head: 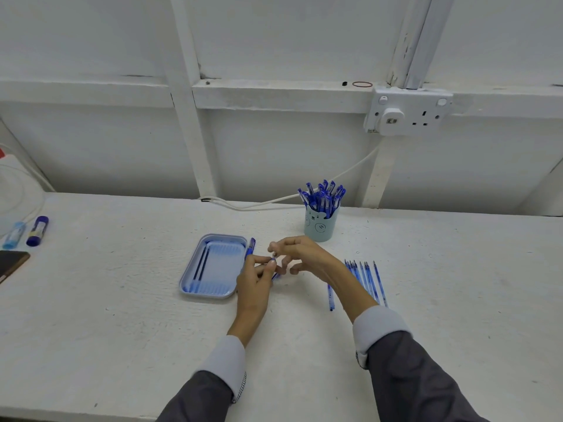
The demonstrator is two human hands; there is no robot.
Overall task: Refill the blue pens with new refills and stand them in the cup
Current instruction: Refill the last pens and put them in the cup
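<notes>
Blue pen [275,274] pinched in the left hand [256,280], right hand [297,252] fingertips closed on its tip. Tray [195,266] with refills [201,264] just left, more refills [365,278] right, cup [320,222] behind, full of pens [323,194].

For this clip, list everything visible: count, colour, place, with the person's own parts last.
table: one, white, fills the foreground
cup: one, pale blue with a bear face, back centre, packed with blue pens
tray: one, light blue, left of the hands, two dark refills inside
loose pen: one, blue, at the tray's right edge
refills: a row, blue, count unclear, right of the hands
glue sticks: two, dark blue and light blue, far left
phone: one, dark, left edge
wall socket: one, white, with cable
rubber band: one, red, on ledge
left hand: grip on a pen part
right hand: fingers at the same part
</notes>
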